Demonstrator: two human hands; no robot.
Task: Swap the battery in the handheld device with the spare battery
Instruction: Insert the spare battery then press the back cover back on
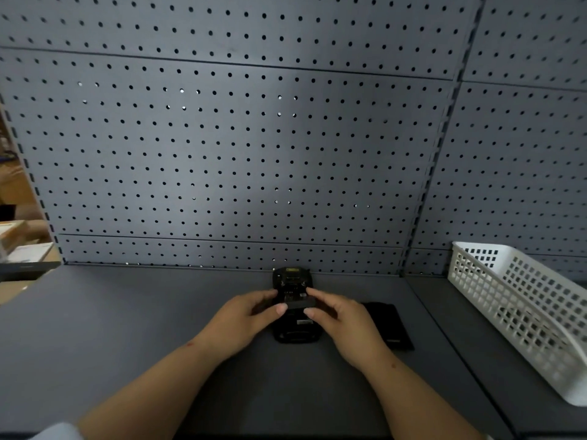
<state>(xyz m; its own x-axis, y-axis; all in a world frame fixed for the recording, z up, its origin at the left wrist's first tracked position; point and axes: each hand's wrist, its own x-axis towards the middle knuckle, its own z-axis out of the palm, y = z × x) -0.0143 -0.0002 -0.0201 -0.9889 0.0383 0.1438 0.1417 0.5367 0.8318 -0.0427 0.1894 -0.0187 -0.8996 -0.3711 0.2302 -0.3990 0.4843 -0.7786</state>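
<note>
Grey pegboard panels [241, 147] rise behind a dark grey table [127, 328] and fill most of the view. On the table, directly between the two hands, lies the black handheld device [293, 282], back side up, its long axis running away from the person; its far end reaches almost to the foot of the pegboard. The left hand [244, 322] curls in from the device's left side, thumb and fingertips closed on the left end of a black battery [300, 303] that sits across the device's middle. The right hand [338, 319] mirrors it from the right side, thumb and forefinger pinching the battery's right end. Whether the battery is seated in its bay or raised clear of it cannot be told. Just beyond the right hand, on its outer side, a second flat black rectangular piece [389, 327] lies on the table, apart from the device; it is too dark to tell whether this is the spare battery or a cover. Farther right stands a white perforated basket [521, 306], cut off by the frame edge. The device's near end is partly hidden under both hands, and its labels are too small to read. Blurred cardboard boxes [19, 246] show past the pegboard's left edge.
</note>
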